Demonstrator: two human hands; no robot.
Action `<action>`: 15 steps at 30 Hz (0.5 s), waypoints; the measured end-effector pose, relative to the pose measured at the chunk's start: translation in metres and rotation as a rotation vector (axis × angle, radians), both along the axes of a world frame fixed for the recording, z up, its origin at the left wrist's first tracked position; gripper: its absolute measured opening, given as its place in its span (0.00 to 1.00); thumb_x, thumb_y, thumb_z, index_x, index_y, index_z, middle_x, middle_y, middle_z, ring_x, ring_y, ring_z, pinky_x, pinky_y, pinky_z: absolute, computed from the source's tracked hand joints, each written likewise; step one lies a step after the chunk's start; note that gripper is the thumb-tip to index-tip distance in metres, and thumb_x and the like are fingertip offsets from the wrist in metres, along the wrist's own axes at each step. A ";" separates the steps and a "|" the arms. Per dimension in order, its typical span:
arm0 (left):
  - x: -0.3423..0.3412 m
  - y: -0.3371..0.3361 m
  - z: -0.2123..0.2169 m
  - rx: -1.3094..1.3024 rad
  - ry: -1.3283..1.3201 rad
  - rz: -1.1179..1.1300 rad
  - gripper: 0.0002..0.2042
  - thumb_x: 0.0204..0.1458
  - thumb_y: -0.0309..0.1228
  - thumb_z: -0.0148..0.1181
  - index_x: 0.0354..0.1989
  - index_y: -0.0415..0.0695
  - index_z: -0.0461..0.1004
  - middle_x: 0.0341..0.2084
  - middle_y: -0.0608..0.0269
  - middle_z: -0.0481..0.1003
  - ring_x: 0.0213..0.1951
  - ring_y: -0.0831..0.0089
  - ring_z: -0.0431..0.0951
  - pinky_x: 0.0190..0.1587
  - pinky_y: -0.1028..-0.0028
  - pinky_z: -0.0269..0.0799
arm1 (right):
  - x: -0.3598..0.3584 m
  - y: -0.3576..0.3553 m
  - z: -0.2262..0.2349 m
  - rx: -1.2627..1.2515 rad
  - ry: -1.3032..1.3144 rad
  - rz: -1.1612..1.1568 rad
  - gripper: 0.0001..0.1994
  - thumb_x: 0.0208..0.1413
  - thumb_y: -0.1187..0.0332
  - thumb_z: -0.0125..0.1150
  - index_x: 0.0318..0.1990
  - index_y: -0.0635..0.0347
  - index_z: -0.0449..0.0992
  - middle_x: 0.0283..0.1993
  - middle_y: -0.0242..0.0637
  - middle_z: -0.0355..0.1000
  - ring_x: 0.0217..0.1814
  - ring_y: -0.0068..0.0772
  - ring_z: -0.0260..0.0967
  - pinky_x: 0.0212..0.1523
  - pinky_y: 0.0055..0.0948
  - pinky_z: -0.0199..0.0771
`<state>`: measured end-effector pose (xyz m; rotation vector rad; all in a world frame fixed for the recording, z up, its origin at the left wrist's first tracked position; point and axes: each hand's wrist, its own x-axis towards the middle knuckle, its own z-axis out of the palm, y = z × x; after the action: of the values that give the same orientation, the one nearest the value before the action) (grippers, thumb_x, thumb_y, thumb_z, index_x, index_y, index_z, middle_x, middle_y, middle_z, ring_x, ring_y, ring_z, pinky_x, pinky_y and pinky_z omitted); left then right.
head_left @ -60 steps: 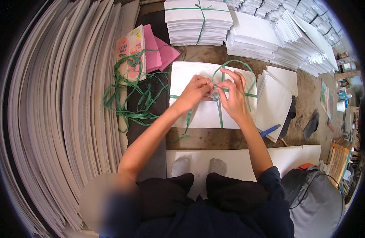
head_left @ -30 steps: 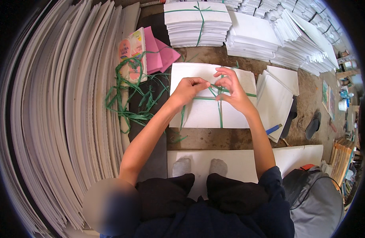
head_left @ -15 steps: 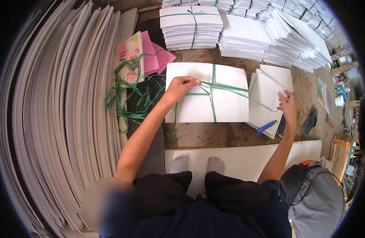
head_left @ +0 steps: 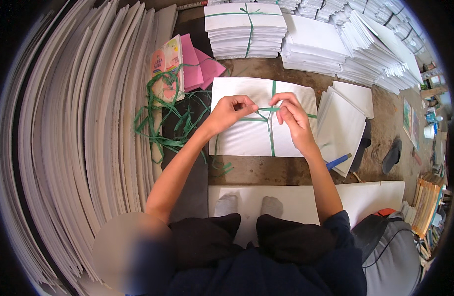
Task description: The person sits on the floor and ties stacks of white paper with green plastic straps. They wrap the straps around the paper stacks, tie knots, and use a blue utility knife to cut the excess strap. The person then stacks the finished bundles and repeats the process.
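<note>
In front of me lies a stack of white ribbed sheets (head_left: 241, 140), crossed by green plastic twine (head_left: 273, 144). My left hand (head_left: 233, 112) pinches a strand of the twine just left of the crossing. On the other side of the crossing, my right hand (head_left: 294, 118) has its thumb and fingers bent around the twine. The short stretch between both hands runs over the top of the stack. Part of the knot area is hidden by my fingers.
Tall upright sheets (head_left: 108, 123) line the left side. Loose green twine (head_left: 160, 118) hangs by pink blocks (head_left: 192, 64). Tied white stacks (head_left: 244, 37) stand behind. White sheets (head_left: 338, 123) and a blue cutter (head_left: 338, 162) lie at right, near a dark slipper (head_left: 393, 155).
My right hand has moved left from beside the stack to the twine crossing, bringing its strand in close. My left hand stays pinched on the twine. The view has shifted slightly.
</note>
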<state>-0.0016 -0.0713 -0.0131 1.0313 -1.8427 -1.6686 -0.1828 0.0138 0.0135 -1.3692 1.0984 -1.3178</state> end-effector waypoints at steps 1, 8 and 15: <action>0.001 -0.003 0.000 -0.007 0.005 -0.038 0.09 0.48 0.32 0.58 0.24 0.38 0.73 0.14 0.74 0.66 0.21 0.85 0.60 0.22 0.79 0.56 | 0.001 -0.004 -0.003 0.007 -0.161 0.078 0.13 0.59 0.68 0.42 0.28 0.69 0.66 0.33 0.36 0.62 0.31 0.28 0.60 0.42 0.29 0.62; 0.018 -0.033 0.007 -0.588 -0.144 -0.399 0.07 0.47 0.29 0.57 0.24 0.37 0.71 0.20 0.59 0.71 0.22 0.67 0.70 0.26 0.72 0.65 | -0.010 0.005 -0.031 0.121 -0.253 0.044 0.16 0.60 0.65 0.39 0.22 0.66 0.60 0.21 0.33 0.57 0.26 0.25 0.54 0.38 0.27 0.62; 0.019 -0.053 -0.009 -0.924 -0.124 -0.483 0.09 0.48 0.32 0.55 0.23 0.43 0.64 0.17 0.60 0.66 0.21 0.59 0.69 0.22 0.66 0.63 | -0.038 0.041 -0.039 0.165 -0.098 -0.109 0.15 0.59 0.69 0.40 0.21 0.67 0.59 0.23 0.36 0.60 0.26 0.24 0.55 0.30 0.22 0.57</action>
<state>0.0170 -0.1244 -0.0225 0.3021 -2.6671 -0.7290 -0.2205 0.0544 -0.0251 -1.1262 1.2001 -1.3266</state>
